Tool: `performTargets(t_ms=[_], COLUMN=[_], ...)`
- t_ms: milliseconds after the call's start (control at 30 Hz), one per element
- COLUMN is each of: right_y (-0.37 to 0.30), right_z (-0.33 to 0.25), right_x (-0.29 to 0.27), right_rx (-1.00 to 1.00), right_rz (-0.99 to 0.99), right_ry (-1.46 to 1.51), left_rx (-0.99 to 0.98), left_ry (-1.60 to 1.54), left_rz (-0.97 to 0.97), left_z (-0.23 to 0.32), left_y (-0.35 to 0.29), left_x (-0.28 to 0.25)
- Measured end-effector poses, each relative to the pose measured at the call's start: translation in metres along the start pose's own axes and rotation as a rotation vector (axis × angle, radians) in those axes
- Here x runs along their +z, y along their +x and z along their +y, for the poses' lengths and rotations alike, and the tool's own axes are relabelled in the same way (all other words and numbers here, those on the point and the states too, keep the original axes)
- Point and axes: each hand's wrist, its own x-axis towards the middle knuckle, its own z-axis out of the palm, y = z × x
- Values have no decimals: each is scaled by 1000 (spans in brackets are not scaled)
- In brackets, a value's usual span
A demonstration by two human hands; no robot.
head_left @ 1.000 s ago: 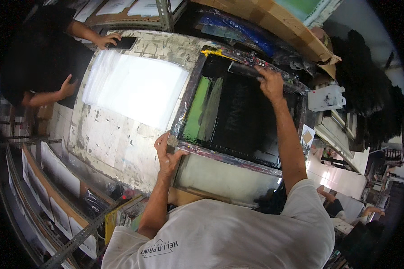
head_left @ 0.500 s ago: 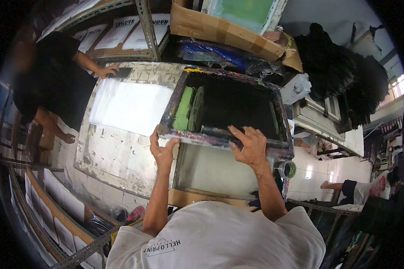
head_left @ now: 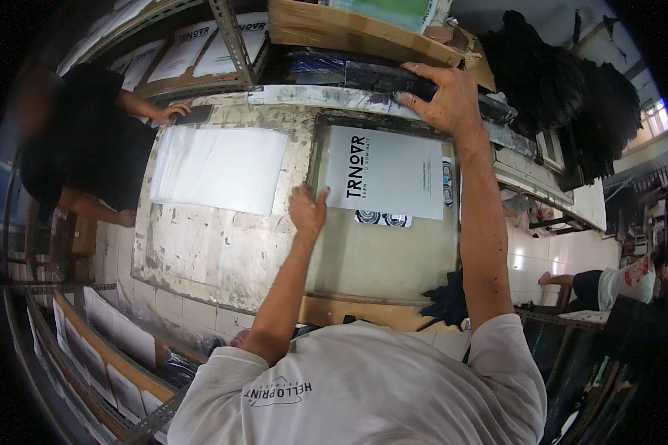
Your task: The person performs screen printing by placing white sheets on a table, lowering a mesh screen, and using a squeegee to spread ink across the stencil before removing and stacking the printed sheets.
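Observation:
A white sheet with black printed lettering (head_left: 397, 172) lies on the pale glass-like printing bed (head_left: 378, 259). Under its near and right edges, small pieces with round dark designs peek out. My left hand (head_left: 308, 210) is beside the sheet's left edge, thumb and fingers apart, with nothing visible in it. At the far side, my right hand (head_left: 449, 100) grips the upper edge of the raised screen-printing frame (head_left: 304, 96), fingers over the top and thumb on the near side. The frame stands tilted up, seen nearly edge-on, so its mesh is hidden.
A stack of blank white sheets (head_left: 219, 170) rests on the paint-flecked table (head_left: 208, 252). Another person (head_left: 89, 141) stands at the left, one hand by a dark flat object (head_left: 195, 115). A cardboard box (head_left: 356, 33), metal racks and hanging black cloths (head_left: 527, 81) surround the table.
The screen frame has swung up and away from the bed, exposing the printed sheet. My right hand moved far with it; my left hand let go and came down by the sheet.

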Motion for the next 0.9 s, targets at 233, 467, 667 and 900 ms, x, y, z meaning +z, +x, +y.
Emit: performTargets(t_ms=[233,467,667,900], right_y=[10,20,28,26], right_z=[12,19,22,9], right_x=[0,-2,2,-8], right_rx=[11,-14,-6,30], right_rz=[-13,19,68,26], right_ry=[-15,-33,-20,3], left_rx=[125,90,59,-96], left_ry=[55,-325,-362,-187], left_rz=[44,62,181,396], left_z=[6,17,-58,-175], left_y=[-36,-6,17,11], left_x=[35,7,-45,-129])
